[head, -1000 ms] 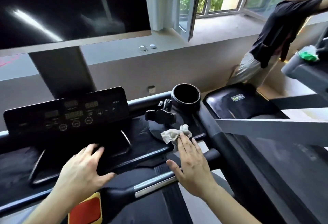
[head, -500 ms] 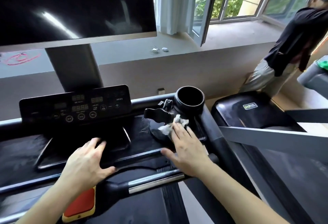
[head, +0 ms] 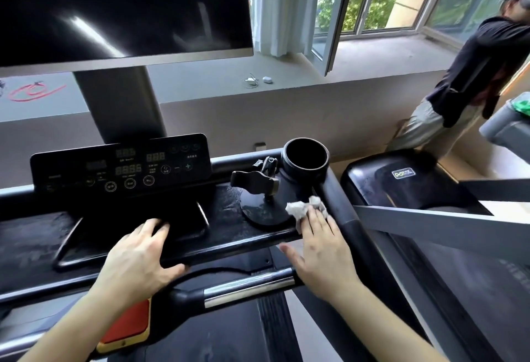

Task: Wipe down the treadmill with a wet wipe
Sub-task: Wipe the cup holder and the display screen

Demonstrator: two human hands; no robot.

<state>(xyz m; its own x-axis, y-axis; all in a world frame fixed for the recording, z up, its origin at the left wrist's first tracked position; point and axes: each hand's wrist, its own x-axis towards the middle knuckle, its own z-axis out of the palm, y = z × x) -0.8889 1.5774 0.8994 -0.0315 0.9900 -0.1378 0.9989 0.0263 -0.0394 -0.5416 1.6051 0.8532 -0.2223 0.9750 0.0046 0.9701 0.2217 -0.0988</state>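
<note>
Your right hand point(head: 321, 249) lies flat with the fingers straight and close together. It holds nothing in a grip and simply presses the wet wipe point(head: 301, 209) down onto the right end of the treadmill point(head: 229, 237) console tray. The wipe is white and crumpled, bunched under your fingertips and showing just past them. Its left edge touches the round base of the phone holder point(head: 253, 182), and its right edge lies just beside the black side rail.

Beyond your right fingertips stands the cup holder point(head: 305, 160), upright, its mouth dark.

Your left hand point(head: 140, 258) is spread wide and flat on the same tray, well apart from the right. Its fingertips rest on the dark recess and its thumb reaches over the front edge. Past those fingertips the control panel point(head: 123, 166) tilts up toward you.

Nearer to you than both palms runs the handlebar point(head: 249, 284) with its chrome section. A red pad point(head: 129, 324) sits under your left forearm.

Far off to the right of your right hand, another person point(head: 473, 74) in a dark top leans by the window.
</note>
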